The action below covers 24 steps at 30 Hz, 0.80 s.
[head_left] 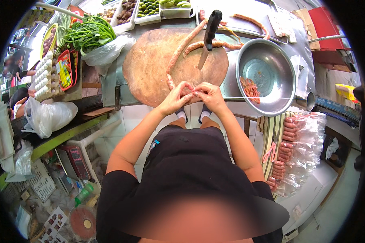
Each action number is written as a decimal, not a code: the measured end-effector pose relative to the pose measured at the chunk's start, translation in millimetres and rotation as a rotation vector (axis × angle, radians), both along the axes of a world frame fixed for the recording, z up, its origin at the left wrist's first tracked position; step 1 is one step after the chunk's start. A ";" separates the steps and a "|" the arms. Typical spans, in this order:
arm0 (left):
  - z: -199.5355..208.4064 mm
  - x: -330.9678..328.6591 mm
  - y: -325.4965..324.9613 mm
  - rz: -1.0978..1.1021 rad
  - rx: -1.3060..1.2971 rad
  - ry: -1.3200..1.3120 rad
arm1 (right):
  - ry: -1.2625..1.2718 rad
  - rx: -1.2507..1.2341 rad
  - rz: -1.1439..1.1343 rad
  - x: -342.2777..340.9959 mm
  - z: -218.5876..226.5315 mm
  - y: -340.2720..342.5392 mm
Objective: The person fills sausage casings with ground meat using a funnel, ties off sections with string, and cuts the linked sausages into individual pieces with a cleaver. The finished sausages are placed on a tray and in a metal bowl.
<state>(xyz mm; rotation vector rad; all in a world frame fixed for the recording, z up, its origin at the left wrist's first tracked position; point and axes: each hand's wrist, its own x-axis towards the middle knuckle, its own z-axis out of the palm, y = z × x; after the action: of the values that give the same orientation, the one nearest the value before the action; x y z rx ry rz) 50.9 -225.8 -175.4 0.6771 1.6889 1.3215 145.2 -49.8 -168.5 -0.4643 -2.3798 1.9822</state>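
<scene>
A long raw sausage rope point(177, 56) lies across the round wooden chopping board point(144, 65), its near end running to my left hand point(175, 99). My right hand point(211, 97) meets it fingertip to fingertip at the board's near edge. Both hands are closed in a pinch on what looks like the thin end of the sausage casing, mostly hidden by the fingers. A black-handled knife point(212, 30) stands tilted, its blade tip against the board. Another length of sausage point(219, 43) curves behind the blade.
Right of the board, a steel bowl point(273, 77) holds a little ground meat point(250, 90). Bagged sausages point(288, 141) and pink scissors point(269, 152) lie nearer me. Green vegetables point(91, 34), egg trays point(44, 79) and limes point(148, 8) stand left and behind.
</scene>
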 end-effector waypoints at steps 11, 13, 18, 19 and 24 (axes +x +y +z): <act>-4.0 -1.3 16.8 0.125 0.328 -0.612 | 0.074 0.294 -0.042 -7.9 34.2 -7.8; -6.6 -11.6 7.4 0.043 0.338 -0.696 | 0.132 0.314 -0.015 -7.0 36.7 -8.8; -0.7 -45.3 0.6 -0.243 0.119 -0.552 | 0.077 0.233 0.118 -9.9 33.8 -3.7; 2.4 -46.5 0.3 -0.256 0.097 -0.573 | 0.062 0.170 0.141 -11.1 31.9 -1.5; 10.0 -39.9 0.9 -0.185 0.058 -0.471 | -0.065 0.052 0.121 -8.4 31.5 14.1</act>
<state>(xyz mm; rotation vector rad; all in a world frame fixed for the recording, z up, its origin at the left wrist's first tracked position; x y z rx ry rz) 11.0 -224.9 -165.5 0.4918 1.1864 1.2807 136.8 -35.8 -137.0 -0.3982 -2.5500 1.9756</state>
